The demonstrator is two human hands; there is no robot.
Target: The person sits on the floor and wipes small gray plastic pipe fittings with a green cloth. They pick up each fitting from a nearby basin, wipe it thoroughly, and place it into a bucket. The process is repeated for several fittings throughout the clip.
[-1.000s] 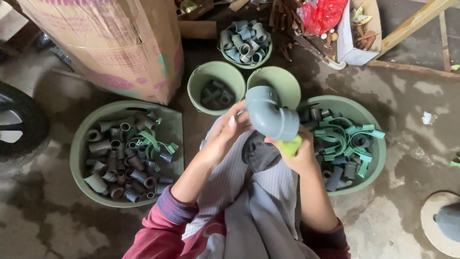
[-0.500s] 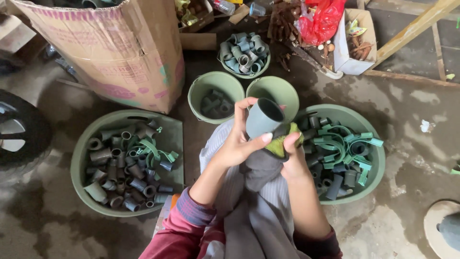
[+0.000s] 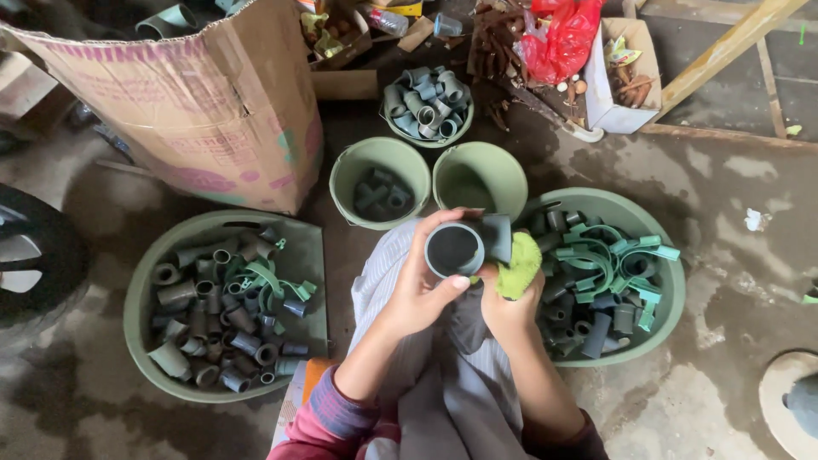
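Observation:
I hold a grey pipe elbow fitting (image 3: 467, 245) over my lap, its round opening turned up toward me. My left hand (image 3: 422, 285) wraps the fitting from the left, thumb on its rim. My right hand (image 3: 509, 298) supports it from the right and also grips a yellow-green cloth (image 3: 520, 266) pressed against the fitting. A striped grey-and-white cloth (image 3: 443, 375) covers my lap beneath both hands.
A large green basin (image 3: 136, 315) of grey fittings and green clips sits left, another basin (image 3: 673, 290) right. Two small green buckets (image 3: 379, 166) (image 3: 481, 170) stand ahead, a bowl of fittings (image 3: 426, 102) beyond. A cardboard box (image 3: 196, 102) is far left, a tyre (image 3: 25, 264) at the left edge.
The elbow fitting has been lowered and rotated so its opening faces up. My left hand shifted from its side to cupping it. The view moved closer over the hands.

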